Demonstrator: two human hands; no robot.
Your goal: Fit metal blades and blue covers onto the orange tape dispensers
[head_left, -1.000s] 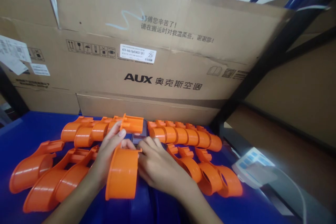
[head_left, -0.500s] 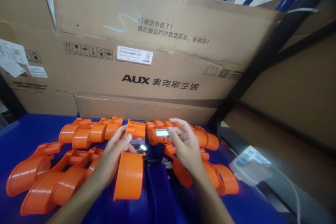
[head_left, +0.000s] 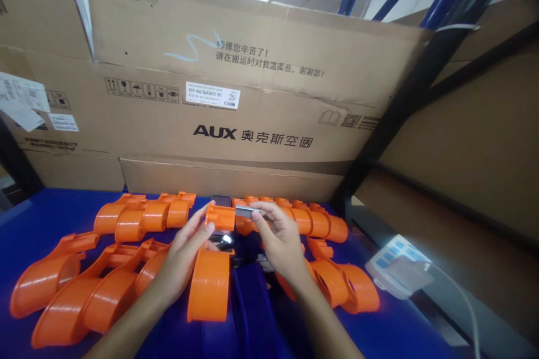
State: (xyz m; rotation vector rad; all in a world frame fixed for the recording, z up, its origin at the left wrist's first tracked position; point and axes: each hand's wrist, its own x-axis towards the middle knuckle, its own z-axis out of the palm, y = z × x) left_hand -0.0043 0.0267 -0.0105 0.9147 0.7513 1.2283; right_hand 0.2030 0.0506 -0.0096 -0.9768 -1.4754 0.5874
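My left hand (head_left: 183,255) is closed round the upper end of an orange plastic tape dispenser (head_left: 209,286). The dispenser's wide ring hangs below my fingers, its narrow end level with my thumb. Between the thumb and fingers of my right hand (head_left: 281,238) is a small shiny metal strip (head_left: 244,211). The strip's left end meets the right edge of the dispenser's narrow end; whether it sits inside cannot be told. Beneath my hands, a dark object with a shiny metal part (head_left: 226,239) is partly hidden.
More orange dispensers (head_left: 112,294) lie in rows left and right (head_left: 330,280) on the blue surface (head_left: 25,207). A phone-like dark object (head_left: 221,201) lies behind my hands. A large cardboard sheet (head_left: 160,140) stands at the back. A white power strip (head_left: 398,266) with a cable is at right.
My right hand has moved left, bringing the metal strip from a gap away up to the dispenser's narrow end. My left hand keeps its hold on the dispenser. The view has shifted slightly.
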